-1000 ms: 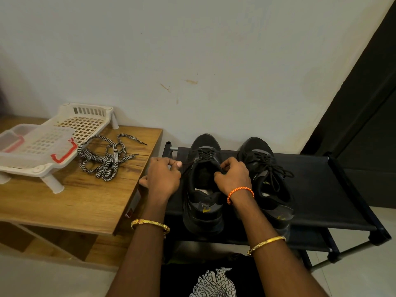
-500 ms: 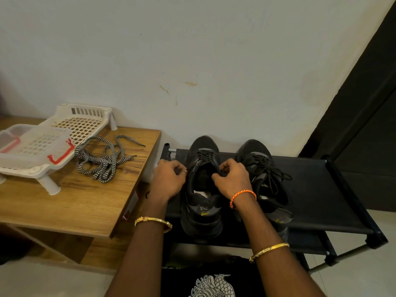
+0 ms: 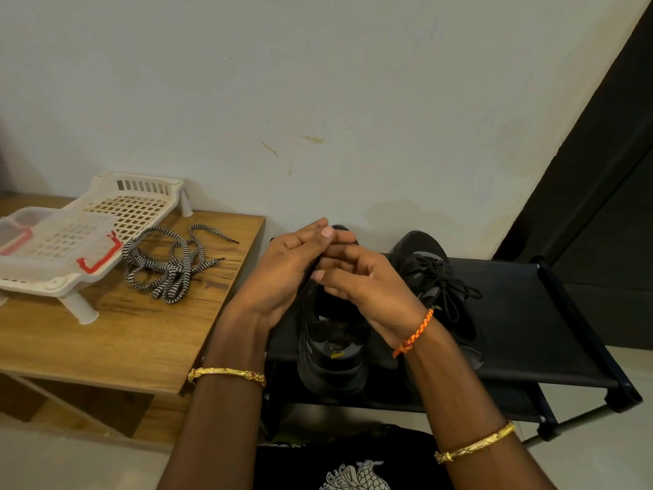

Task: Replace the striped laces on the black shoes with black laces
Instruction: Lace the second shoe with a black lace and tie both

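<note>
Two black shoes stand on a black shoe rack (image 3: 530, 313). The right shoe (image 3: 422, 249) carries a tied black lace (image 3: 445, 288). Over the tongue of the left shoe (image 3: 328, 362) my left hand (image 3: 282, 274) and my right hand (image 3: 371, 295) meet, fingers overlapping. A thin black lace strand (image 3: 306, 288) runs down from between them to the shoe; both hands appear to pinch it. The shoe's eyelets are hidden by the hands. The striped black-and-white laces (image 3: 166, 270) lie in a loose heap on the wooden table (image 3: 106, 348) to the left.
A white plastic slotted rack (image 3: 134, 206) and a clear lidded box with red clips (image 3: 53, 238) sit at the table's back left. A white wall stands behind everything. A dark door (image 3: 600, 171) borders the right side of the shoe rack.
Both hands have risen from the sides of the left shoe's opening and come together above its tongue, drawing the black lace upward. The shoes and striped laces have not moved.
</note>
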Tool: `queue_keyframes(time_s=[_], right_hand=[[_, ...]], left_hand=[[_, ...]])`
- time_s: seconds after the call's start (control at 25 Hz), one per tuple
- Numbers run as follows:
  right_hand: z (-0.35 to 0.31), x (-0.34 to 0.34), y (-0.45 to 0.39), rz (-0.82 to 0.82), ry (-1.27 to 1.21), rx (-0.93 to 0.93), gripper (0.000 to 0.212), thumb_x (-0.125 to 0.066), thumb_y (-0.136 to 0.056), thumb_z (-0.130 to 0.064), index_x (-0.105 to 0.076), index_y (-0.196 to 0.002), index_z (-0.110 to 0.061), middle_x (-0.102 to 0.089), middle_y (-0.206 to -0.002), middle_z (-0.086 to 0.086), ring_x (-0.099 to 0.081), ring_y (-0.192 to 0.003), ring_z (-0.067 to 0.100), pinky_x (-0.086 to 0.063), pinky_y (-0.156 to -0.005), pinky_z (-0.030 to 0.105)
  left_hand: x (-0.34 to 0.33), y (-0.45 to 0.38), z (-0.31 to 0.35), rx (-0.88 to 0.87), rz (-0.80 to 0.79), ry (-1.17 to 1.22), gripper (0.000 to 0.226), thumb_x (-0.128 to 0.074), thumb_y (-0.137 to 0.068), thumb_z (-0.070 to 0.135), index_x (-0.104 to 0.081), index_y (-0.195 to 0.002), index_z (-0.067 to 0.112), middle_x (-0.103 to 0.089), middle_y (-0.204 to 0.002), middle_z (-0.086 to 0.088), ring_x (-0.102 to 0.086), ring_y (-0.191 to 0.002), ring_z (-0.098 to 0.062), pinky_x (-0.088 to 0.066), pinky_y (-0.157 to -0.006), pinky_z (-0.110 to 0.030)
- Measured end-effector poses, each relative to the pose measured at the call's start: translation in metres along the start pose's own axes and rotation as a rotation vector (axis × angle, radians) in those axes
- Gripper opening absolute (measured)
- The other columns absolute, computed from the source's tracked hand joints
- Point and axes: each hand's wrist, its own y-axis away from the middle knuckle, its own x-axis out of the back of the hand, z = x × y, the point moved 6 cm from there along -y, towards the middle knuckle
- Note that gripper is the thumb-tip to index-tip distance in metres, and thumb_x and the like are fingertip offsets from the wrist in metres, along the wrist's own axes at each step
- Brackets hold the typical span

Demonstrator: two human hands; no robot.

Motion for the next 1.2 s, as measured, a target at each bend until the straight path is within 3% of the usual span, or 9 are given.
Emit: queue_keyframes(time_s=[0.24,0.4,0.64,0.76,0.84,0.88,0.96,1.04,1.2], right_hand=[[-0.009,0.048,0.005,0.211,0.055,-0.041,0.014,-0.056,-0.091,-0.002,-0.070,-0.093,-0.005,-0.065,-0.071,0.002,-0.060,-0.062,0.007,-0.051,-0.066,0.017],[0.007,0.085,0.005,0.402,0.213,-0.086,0.008,-0.062,-0.087,-0.004,-0.070,-0.089,-0.005,-0.063,-0.068,0.002,-0.057,-0.059,0.005,-0.049,-0.054,0.014],[0.020,0.131,0.010,0.739,0.342,-0.052,0.006,-0.066,-0.087,-0.010,-0.071,-0.085,-0.011,-0.066,-0.072,0.002,-0.059,-0.065,0.011,-0.053,-0.065,0.026],[0.019,0.120,0.001,0.631,0.214,-0.013,0.020,-0.051,-0.093,0.003,-0.068,-0.092,-0.009,-0.068,-0.080,0.005,-0.066,-0.071,0.008,-0.055,-0.064,0.017],[0.014,0.103,-0.004,0.490,0.099,0.035,0.021,-0.054,-0.090,0.006,-0.066,-0.090,-0.010,-0.071,-0.078,0.004,-0.069,-0.066,0.008,-0.055,-0.059,0.015],[0.011,0.095,-0.006,0.429,0.086,0.063,0.018,-0.058,-0.087,0.006,-0.066,-0.090,-0.010,-0.072,-0.073,0.002,-0.069,-0.063,0.007,-0.054,-0.057,0.016],[0.003,0.080,-0.010,0.361,0.171,0.130,0.014,-0.070,-0.080,0.000,-0.069,-0.090,-0.009,-0.073,-0.068,-0.002,-0.068,-0.060,0.007,-0.053,-0.057,0.016],[-0.002,0.069,-0.012,0.349,0.203,0.185,0.017,-0.078,-0.073,-0.006,-0.069,-0.086,-0.012,-0.073,-0.066,-0.002,-0.069,-0.065,0.008,-0.052,-0.062,0.014],[0.004,0.065,-0.016,0.377,0.185,0.184,0.021,-0.079,-0.072,-0.009,-0.063,-0.084,-0.013,-0.072,-0.064,-0.001,-0.070,-0.068,0.012,-0.055,-0.067,0.017]], left_hand=[[0.051,0.006,-0.021,0.132,0.620,0.213,0.023,-0.049,-0.097,0.025,-0.068,-0.084,0.023,-0.065,-0.115,0.006,-0.055,-0.109,-0.008,-0.031,-0.100,-0.035],[0.067,0.013,-0.035,0.169,0.790,0.260,0.019,-0.051,-0.096,0.021,-0.068,-0.089,0.020,-0.072,-0.079,0.010,-0.064,-0.066,0.001,-0.049,-0.059,-0.018],[0.078,0.010,-0.047,0.167,0.921,0.195,0.016,-0.055,-0.095,0.022,-0.068,-0.085,0.019,-0.064,-0.111,-0.002,-0.059,-0.104,-0.013,-0.043,-0.079,-0.025],[0.083,0.011,-0.047,0.141,0.973,0.109,0.019,-0.058,-0.093,0.028,-0.066,-0.089,0.011,-0.063,-0.090,-0.004,-0.061,-0.087,-0.017,-0.046,-0.078,-0.034],[0.084,0.014,-0.043,0.278,1.016,-0.277,0.038,-0.062,-0.088,0.036,-0.058,-0.111,0.005,-0.059,-0.103,-0.012,-0.057,-0.106,-0.030,-0.043,-0.091,-0.047],[0.080,0.015,-0.035,0.352,0.997,-0.617,0.056,-0.064,-0.085,0.040,-0.048,-0.126,0.006,-0.052,-0.124,-0.016,-0.045,-0.124,-0.034,-0.034,-0.101,-0.052],[0.052,0.004,-0.017,0.100,0.789,-0.977,0.062,-0.063,-0.085,0.042,-0.041,-0.137,0.016,-0.038,-0.144,-0.010,-0.029,-0.137,-0.029,-0.022,-0.111,-0.055],[0.013,-0.004,-0.005,-0.259,0.432,-0.784,0.034,-0.056,-0.093,0.037,-0.057,-0.125,0.025,-0.055,-0.129,0.005,-0.042,-0.129,-0.012,-0.034,-0.107,-0.045],[-0.005,-0.007,-0.014,-0.270,0.184,-0.585,0.017,-0.060,-0.093,0.022,-0.073,-0.101,0.017,-0.072,-0.093,0.007,-0.065,-0.094,-0.004,-0.052,-0.089,-0.035]])
